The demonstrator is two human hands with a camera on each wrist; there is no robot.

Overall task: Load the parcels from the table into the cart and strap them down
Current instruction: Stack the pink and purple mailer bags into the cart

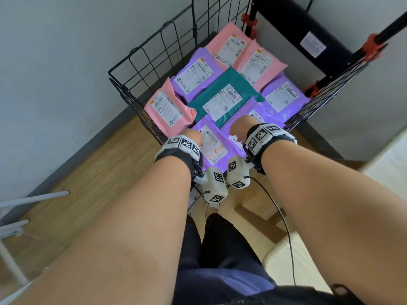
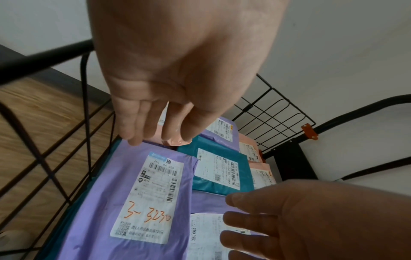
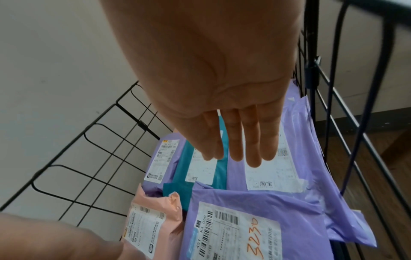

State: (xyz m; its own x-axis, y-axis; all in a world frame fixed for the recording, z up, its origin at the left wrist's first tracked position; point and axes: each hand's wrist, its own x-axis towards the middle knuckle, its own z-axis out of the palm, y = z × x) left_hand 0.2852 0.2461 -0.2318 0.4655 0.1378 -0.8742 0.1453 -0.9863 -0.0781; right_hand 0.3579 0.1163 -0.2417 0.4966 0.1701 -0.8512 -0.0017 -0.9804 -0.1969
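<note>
The black wire cart [image 1: 141,62] holds several flat mailer parcels in pink, purple and teal. Nearest me lies a purple parcel [image 2: 133,202] with orange handwriting on its label. My left hand [image 2: 155,139] reaches down with straight fingers, whose tips touch that parcel's far edge beside a pink parcel [image 1: 169,108]. My right hand [image 3: 235,158] hovers flat, fingers straight, over a second purple parcel [image 3: 273,172] with a white label. It grips nothing. A teal parcel [image 1: 222,95] lies in the middle of the load. In the head view the wrist bands hide most of both hands.
The cart stands against a white wall on a wood floor [image 1: 77,172]. Black handle posts with red clamps [image 1: 374,47] rise at its far right. White metal legs [image 1: 33,198] stand at the left. A pale table edge [image 1: 385,155] is at the right.
</note>
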